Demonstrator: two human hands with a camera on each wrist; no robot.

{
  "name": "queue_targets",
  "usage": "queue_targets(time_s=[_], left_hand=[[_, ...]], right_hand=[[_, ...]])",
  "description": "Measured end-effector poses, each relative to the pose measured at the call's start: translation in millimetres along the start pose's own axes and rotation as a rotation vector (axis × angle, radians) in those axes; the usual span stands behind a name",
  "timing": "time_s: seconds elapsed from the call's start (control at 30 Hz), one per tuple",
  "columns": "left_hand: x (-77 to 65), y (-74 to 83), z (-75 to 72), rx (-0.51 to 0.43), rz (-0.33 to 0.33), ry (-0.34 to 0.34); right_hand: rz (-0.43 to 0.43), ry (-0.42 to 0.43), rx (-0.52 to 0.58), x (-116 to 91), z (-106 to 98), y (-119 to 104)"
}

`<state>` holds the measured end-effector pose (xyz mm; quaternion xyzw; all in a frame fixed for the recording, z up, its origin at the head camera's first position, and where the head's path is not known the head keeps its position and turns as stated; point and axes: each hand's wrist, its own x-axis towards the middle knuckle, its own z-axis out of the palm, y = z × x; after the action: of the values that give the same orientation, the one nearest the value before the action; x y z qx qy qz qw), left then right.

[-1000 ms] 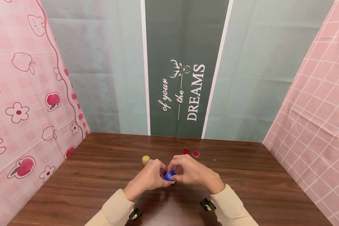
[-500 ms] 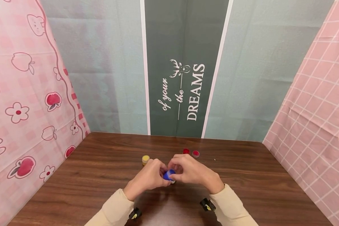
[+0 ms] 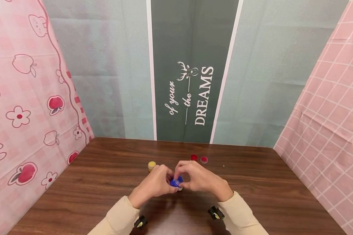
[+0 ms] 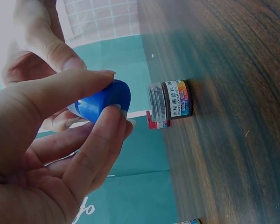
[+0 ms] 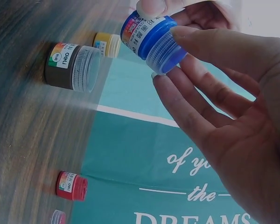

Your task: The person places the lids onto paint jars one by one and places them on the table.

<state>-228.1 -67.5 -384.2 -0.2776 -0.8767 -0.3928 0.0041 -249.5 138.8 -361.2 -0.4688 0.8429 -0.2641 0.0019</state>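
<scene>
My left hand [image 3: 157, 182] grips the blue paint jar [image 3: 176, 181] by its body, thumb on one side and fingers on the other. In the right wrist view the jar [image 5: 151, 39] is tilted, and its clear ribbed lid [image 5: 165, 53] is on. My right hand [image 3: 198, 178] has its thumb and fingertips around that lid. Below the hands stands a dark paint jar [image 4: 177, 100] with a clear lid, mostly hidden in the head view. In the left wrist view, the jar's blue base [image 4: 114, 98] faces the camera.
A yellow paint jar [image 3: 151, 166] with its lid on stands left of the hands. Behind them are a lidless red paint jar [image 3: 193, 158] and a red-stained lid [image 3: 204, 160]. A tiny white speck [image 3: 223, 166] lies farther right on the wooden table [image 3: 253, 189].
My right thumb and fingers have shifted around the lid, closing in and then spreading slightly. My left hand and the other jars stay in place.
</scene>
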Motion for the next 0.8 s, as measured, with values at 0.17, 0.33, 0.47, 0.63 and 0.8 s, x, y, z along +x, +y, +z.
queue_targets(time_s=[0.17,0.33,0.47,0.63,0.8], left_hand=[[-0.2,-0.3,0.5,-0.002,-0.002,-0.004],[-0.1,0.0,1.7,-0.003,-0.006,-0.006],[-0.5,0.6,2.0,-0.005,-0.010,-0.014],[-0.2,0.5,2.4,-0.005,-0.015,-0.024],[0.0,0.4,2.5,-0.003,-0.015,-0.024]], right_hand=[[0.010,-0.005,0.019,0.2,0.2,-1.0],[0.042,-0.007,0.037,0.2,1.9,-0.8],[0.067,0.006,0.008,0.1,3.1,0.4],[0.088,0.016,-0.014,0.7,3.6,0.8],[0.097,0.015,-0.010,0.5,3.0,0.9]])
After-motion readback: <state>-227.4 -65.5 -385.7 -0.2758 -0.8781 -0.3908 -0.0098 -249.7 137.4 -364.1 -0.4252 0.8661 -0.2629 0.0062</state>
